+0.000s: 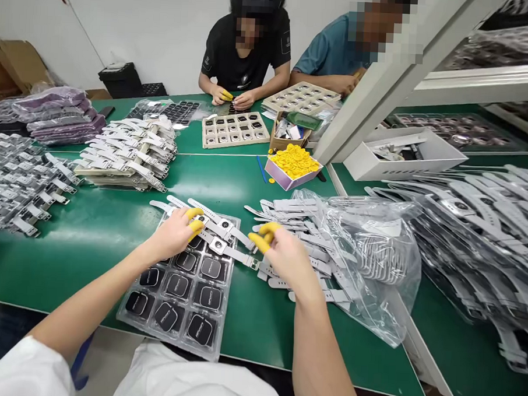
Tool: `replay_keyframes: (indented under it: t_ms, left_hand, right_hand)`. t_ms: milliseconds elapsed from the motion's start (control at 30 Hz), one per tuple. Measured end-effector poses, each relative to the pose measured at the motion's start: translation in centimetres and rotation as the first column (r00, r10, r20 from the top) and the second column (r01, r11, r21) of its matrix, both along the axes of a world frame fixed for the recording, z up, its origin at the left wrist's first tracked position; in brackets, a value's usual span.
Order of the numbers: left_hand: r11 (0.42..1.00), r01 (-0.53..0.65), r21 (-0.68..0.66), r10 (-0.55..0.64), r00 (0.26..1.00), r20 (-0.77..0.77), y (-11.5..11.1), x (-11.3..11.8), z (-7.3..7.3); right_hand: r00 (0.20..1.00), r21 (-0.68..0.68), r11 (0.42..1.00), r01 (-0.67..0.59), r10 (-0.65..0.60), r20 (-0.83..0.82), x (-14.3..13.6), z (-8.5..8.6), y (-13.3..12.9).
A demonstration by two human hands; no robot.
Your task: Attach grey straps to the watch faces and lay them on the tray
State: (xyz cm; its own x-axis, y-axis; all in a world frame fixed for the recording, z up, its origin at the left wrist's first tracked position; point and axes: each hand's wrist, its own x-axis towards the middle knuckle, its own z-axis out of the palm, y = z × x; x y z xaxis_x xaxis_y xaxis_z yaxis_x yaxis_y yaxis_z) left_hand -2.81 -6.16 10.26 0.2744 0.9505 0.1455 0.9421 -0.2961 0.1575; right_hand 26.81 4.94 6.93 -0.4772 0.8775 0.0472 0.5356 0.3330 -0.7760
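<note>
My left hand (179,232), with yellow finger cots, has its thumb and finger closed on the left side of a grey-strapped smartwatch (202,218). Two more smartwatches, one with its sensor back up (219,245), lie beside it across the upper rows of a clear plastic tray (224,330). Black square pieces with printed faces (178,286) fill the lower pockets. Over the right strap ends hovers my right hand (287,257), also in yellow finger cots, its thumb and finger apart with nothing visible between them. Loose grey straps (306,223) lie just beyond it.
A plastic bag of straps (379,255) lies at right, near stacked watch trays (476,230). More stacked watches (130,151) stand at left. Yellow finger cots fill a box (297,182). Two people work across the green table (204,175); a slanted post (383,80) rises at right.
</note>
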Motion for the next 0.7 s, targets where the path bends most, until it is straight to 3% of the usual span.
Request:
replay_keyframes:
  t_ms: [33,100,167,233,333,467,700]
  left_hand:
    - [0.999,0.040,-0.003,-0.040,0.999,-0.028,-0.3,-0.3,0.3]
    - [0.986,0.157,-0.059,-0.164,0.977,-0.137,-0.7,-0.8,1.2]
    - [0.962,0.244,-0.125,-0.268,0.932,-0.242,-0.8,-1.1,2.1]
    - [0.948,0.281,-0.151,-0.316,0.889,-0.330,-0.6,-1.2,2.7]
    - [0.940,0.309,-0.146,-0.341,0.869,-0.358,0.0,-1.1,2.7]
    - [0.935,0.327,-0.135,-0.354,0.881,-0.313,0.1,-1.0,2.1]
    - [0.955,0.286,-0.081,-0.295,0.881,-0.370,-0.7,-0.5,0.5]
  right_hand:
    - [0.990,0.082,0.988,0.129,-0.124,-0.061,0.2,-0.2,0.6]
    - [0.941,0.264,0.905,0.333,-0.301,-0.155,0.4,-1.0,2.0]
    - [0.922,0.405,0.828,0.388,-0.358,-0.151,0.4,-2.1,3.2]
    - [0.930,0.465,0.813,0.350,-0.361,-0.069,0.1,-3.3,4.1]
    - [0.925,0.428,0.857,0.288,-0.364,0.106,-0.4,-4.6,4.7]
    - [0.883,0.345,0.898,0.273,-0.376,0.282,-0.7,-5.0,4.8]
    - [0.891,0.267,0.892,0.365,-0.418,0.178,-0.6,-4.6,5.5]
